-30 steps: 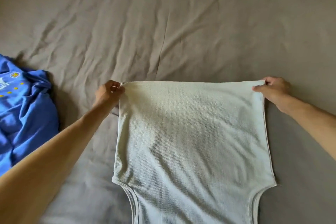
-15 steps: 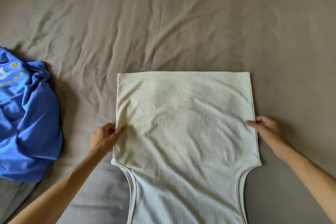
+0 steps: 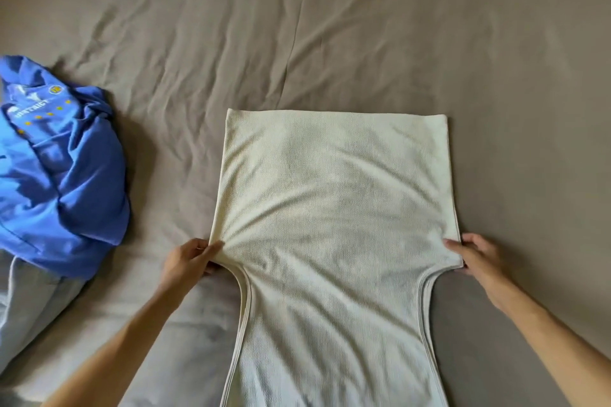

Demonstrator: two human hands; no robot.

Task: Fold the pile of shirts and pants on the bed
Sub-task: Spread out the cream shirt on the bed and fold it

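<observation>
While both forearms reach in from the bottom of the view, a cream sleeveless top (image 3: 334, 208) lies face-down-flat on the bed (image 3: 330, 26), its shoulder end nearest the wearer and running out of view, its straight hem farthest away. At the point where the armholes cut in, the left hand (image 3: 190, 258) pinches the left side edge between thumb and curled fingers, and the cloth bunches into small radiating wrinkles at that grip. Opposite, the right hand (image 3: 476, 256) holds the right side edge at the same level, fingers curled over the seam. By the look of the waffle-textured knit, the garment is light, limp and a little stretchy; it will likely sag or slide out of square unless lifted evenly from both sides, so the seam edges just above the armholes seem the soundest places to hold for the next fold. Beyond the left hand, well apart from the top, a crumpled blue shirt (image 3: 62, 172) with yellow dots and lettering sits on pale grey fabric (image 3: 29, 304), apparently awaiting its turn. Farther still stretches only the wrinkled taupe sheet.
</observation>
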